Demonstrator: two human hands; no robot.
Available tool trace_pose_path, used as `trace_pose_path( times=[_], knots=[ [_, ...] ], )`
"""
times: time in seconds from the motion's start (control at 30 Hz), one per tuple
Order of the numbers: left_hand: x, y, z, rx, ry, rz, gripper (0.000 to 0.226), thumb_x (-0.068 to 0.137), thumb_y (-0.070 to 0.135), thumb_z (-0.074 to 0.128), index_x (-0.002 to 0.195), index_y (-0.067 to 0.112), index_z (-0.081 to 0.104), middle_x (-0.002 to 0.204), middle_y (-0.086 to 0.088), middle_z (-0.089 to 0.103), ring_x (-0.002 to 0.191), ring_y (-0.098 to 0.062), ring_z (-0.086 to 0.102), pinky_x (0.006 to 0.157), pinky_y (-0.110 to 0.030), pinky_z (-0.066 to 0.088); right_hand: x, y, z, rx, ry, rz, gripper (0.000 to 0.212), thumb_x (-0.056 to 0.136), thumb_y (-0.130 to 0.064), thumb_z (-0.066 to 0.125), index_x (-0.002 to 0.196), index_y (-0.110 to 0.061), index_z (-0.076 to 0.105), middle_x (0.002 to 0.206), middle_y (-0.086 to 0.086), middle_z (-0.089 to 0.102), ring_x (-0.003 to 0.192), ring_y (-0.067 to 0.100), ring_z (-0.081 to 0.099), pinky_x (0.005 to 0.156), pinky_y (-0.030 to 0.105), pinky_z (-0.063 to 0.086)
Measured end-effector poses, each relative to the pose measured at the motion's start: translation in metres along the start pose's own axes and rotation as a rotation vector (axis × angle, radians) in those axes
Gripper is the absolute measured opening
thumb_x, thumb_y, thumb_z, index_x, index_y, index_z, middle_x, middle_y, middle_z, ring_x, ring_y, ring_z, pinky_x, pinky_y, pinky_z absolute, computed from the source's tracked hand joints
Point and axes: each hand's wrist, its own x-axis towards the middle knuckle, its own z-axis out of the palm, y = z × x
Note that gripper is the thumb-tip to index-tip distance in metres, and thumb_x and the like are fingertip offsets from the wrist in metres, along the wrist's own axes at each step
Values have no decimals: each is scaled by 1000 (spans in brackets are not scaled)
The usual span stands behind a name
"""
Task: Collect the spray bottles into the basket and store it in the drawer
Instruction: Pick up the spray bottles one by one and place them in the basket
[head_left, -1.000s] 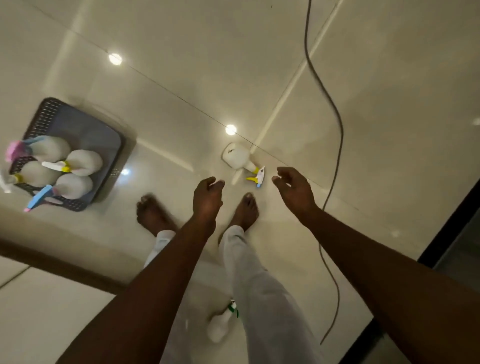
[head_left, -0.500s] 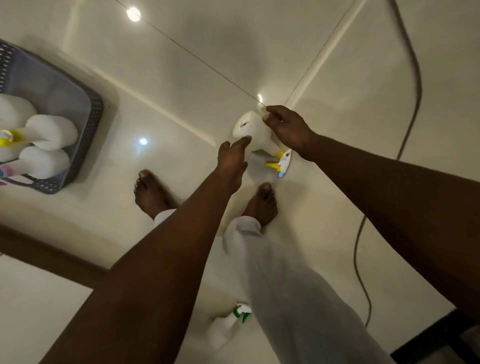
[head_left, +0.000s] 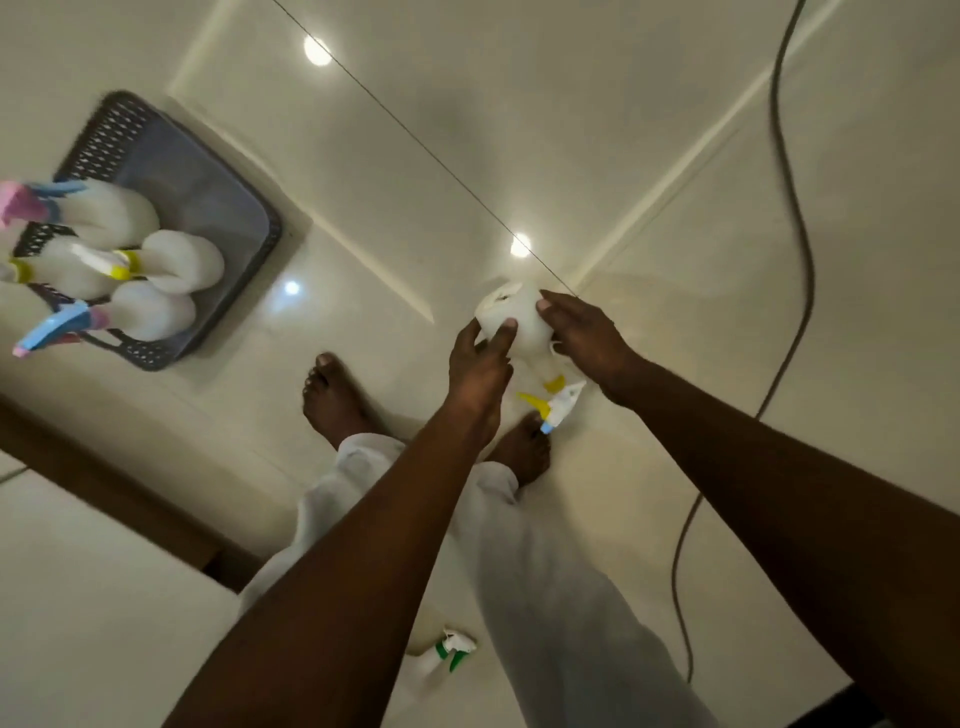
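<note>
Glossy cream floor tiles carry round light glints and a grey cable. Left hand and right hand grip a white yellow-collared spray bottle, well apart from the dark perforated plastic basket.

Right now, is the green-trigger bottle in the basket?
Out. The green-trigger bottle lies on the floor, apart from the basket.

Green-trigger bottle half behind a forearm (pink nozzle edge-cropped)

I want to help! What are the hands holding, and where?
The left hand and right hand hold the white spray bottle by its round body.
</note>
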Motion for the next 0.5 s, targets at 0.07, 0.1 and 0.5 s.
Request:
trace_pose_path(
  times=[0.07,0.1,0.5],
  knots=[
    [-33,24,-14,-17,10,29,48,100,31,70,144,17,59,135,-9,70,126,-30,67,109,-45,55,-26,-34,5,-10,-17,-19,26,108,-35,59,133,-35,66,114,-24,67,105,-3,65,97,30,55],
    [-48,34,-20,-38,19,38,49,99,33,70,144,18,60,134,-9,70,126,-28,67,109,-45,55,-38,-49,9,-11,-30,-23,26,108,-34,60,133,-33,67,114,-23,68,104,-2,67,91,26,56],
    [-155,184,-131,-414,162,19,67,93,63,67,143,18,62,149,-14,60,133,-28,64,106,-47,58,-128,-257,97,-53,-241,-15,39,98,-29,76,136,-24,70,121,14,74,116,26,75,101,41,62]
  ],
)
